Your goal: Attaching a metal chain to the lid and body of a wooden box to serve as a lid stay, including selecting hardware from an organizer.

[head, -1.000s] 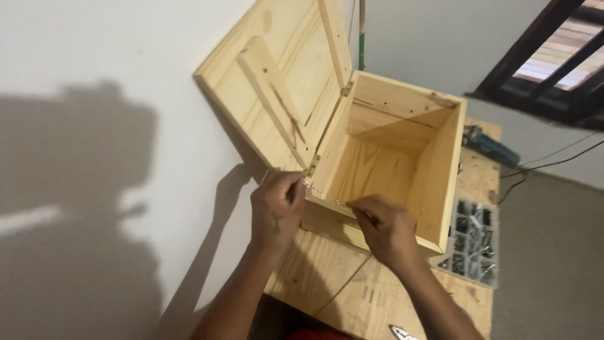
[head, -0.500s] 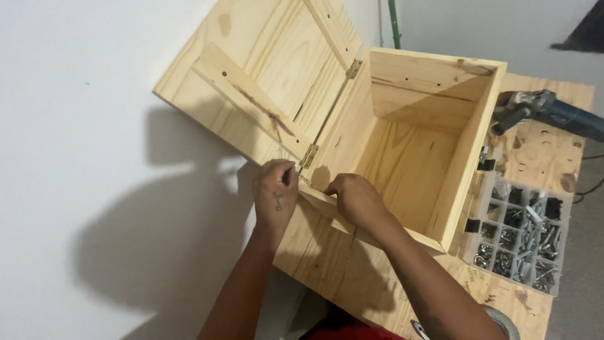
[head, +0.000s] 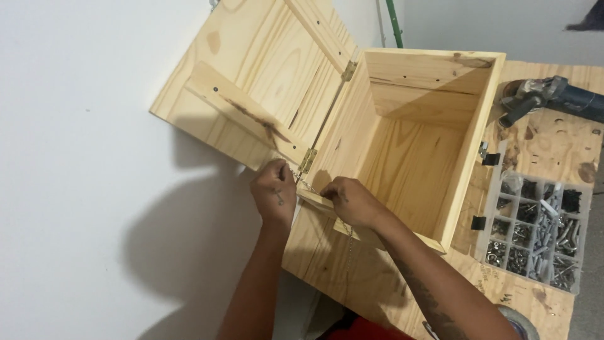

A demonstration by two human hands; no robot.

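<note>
A pale pine box (head: 465,151) stands open on a plywood bench, its lid (head: 251,82) swung back to the left on brass hinges (head: 307,159). My left hand (head: 275,192) is pinched shut just below the lower hinge, at the lid's corner. My right hand (head: 352,201) rests on the box's near rim, fingers closed. A thin metal chain (head: 302,182) runs between the two hands, and its loose end hangs down the box's front below my right hand.
An angle grinder (head: 547,94) lies on the plywood bench (head: 553,145) at the far right. A clear compartment case of screws and nuts (head: 535,233) sits beside the box. A tape roll (head: 519,321) shows at the bottom right. A white surface fills the left.
My view has dropped closer over the box. Both hands have drawn together at the lower hinge corner, and the chain now shows between them.
</note>
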